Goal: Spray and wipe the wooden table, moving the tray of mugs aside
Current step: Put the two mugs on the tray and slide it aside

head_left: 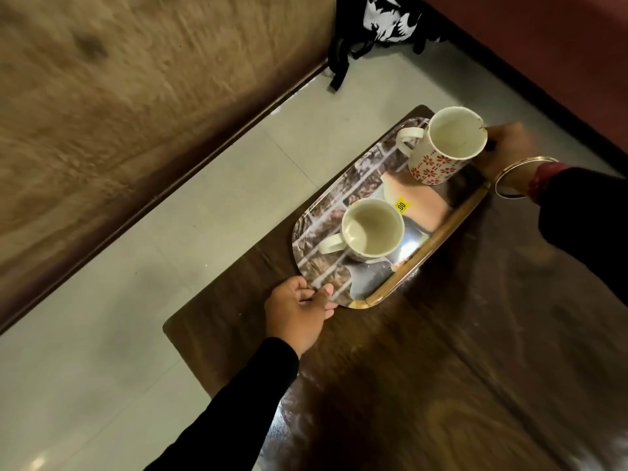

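Left hand (pixel 299 311) in a black sleeve — fingers curled round the near end of the oblong mirrored metal tray with a brass-coloured rim (pixel 438 232), thumb lying on its top face, grasping it. The tray sits at the far left corner of the dark glossy wooden worktop (pixel 441 351), its left edge reaching the worktop's edge above the pale tiled floor (pixel 136 300). On the tray: a cream ceramic mug seen from above (pixel 372 229), handle to the left; just beyond it a small yellow sticker (pixel 401 206) printed "00", the rest unreadable; then a taller cream mug with red flower print (pixel 445 147) at the far end. Right hand (pixel 506 144), thin metal bangles (pixel 520 178) at the wrist, closes on the tray's far end behind that mug — fingers mostly hidden.
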`<state>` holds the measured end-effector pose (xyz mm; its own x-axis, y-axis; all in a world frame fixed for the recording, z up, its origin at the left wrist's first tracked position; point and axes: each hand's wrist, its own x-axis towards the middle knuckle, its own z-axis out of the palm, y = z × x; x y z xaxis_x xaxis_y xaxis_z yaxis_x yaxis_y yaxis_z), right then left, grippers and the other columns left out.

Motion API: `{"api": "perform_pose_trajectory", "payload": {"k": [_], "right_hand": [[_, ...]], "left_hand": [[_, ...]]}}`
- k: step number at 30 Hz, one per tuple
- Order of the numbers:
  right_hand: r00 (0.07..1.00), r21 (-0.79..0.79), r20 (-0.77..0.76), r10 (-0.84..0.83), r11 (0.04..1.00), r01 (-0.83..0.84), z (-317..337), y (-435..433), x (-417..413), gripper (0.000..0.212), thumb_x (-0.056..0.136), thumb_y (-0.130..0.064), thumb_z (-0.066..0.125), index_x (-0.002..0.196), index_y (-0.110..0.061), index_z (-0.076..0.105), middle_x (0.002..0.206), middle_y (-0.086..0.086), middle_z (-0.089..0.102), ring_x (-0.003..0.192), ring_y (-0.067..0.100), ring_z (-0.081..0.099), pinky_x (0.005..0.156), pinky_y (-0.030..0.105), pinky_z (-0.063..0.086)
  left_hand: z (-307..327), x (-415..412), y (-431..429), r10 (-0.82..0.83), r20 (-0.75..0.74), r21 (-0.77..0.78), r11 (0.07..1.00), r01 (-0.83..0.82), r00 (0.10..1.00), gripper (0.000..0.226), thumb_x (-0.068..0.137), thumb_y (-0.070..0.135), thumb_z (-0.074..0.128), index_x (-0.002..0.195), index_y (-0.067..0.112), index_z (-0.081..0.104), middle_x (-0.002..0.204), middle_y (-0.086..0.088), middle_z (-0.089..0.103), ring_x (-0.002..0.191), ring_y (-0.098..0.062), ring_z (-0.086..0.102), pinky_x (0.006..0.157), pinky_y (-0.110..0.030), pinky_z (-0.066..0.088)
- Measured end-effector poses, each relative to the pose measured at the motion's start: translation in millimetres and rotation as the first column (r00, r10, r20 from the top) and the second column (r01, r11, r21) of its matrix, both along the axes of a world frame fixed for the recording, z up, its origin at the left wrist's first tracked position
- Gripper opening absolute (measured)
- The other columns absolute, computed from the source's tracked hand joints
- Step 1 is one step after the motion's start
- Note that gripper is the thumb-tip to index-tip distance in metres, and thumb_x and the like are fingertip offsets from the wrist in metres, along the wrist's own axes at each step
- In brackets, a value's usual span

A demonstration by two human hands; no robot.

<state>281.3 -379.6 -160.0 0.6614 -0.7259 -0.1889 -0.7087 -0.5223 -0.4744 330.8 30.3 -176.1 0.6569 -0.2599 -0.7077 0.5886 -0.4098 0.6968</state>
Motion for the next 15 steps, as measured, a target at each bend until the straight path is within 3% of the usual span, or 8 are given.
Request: {"api": "perform_pose_trajectory", "payload": {"k": [8,12,15], "right_hand": [[0.985,-0.001,0.145,-0.096,0.995,0.098,1.5,12.7,-6.1,0.02,0.089,-0.026,0.075,0.107,-0.022,0.083,0.093,0.003,0.08,0.08,0.016,0.07,0.074,0.024,0.042],[0.975,0.063,0.178,-0.13,0.991,0.121,2.1,23.8,-14.5,0.028,0.093,-0.018,0.073,0.119,-0.025,0.079,0.106,0.002,0.079,0.091,0.019,0.074,0.087,0.028,0.054],[0.961,0.087,0.229,-0.152,0.987,0.136,-0.3,36.0,-28.0,0.036,0.095,-0.013,0.072,0.129,-0.024,0.075,0.119,0.0,0.077,0.102,0.016,0.073,0.1,0.029,0.055]], "left_hand": [[4.1,-4.8,-1.0,0.039,0.061,0.037,0.998,-0.041,0.997,0.048,0.093,0.01,0.075,0.13,-0.011,0.054,0.1,-0.024,0.073,0.074,-0.019,0.08,0.065,-0.025,0.063],[5.6,-7.7,-2.2,0.076,0.053,0.017,0.997,-0.077,0.996,0.044,0.094,0.009,0.073,0.129,-0.01,0.054,0.091,-0.017,0.073,0.072,-0.017,0.079,0.063,-0.021,0.061],[7.8,-9.1,-4.3,0.122,0.049,-0.017,0.992,-0.122,0.991,0.038,0.095,0.008,0.071,0.127,-0.002,0.054,0.101,-0.022,0.071,0.069,-0.016,0.079,0.061,-0.022,0.061]]}}
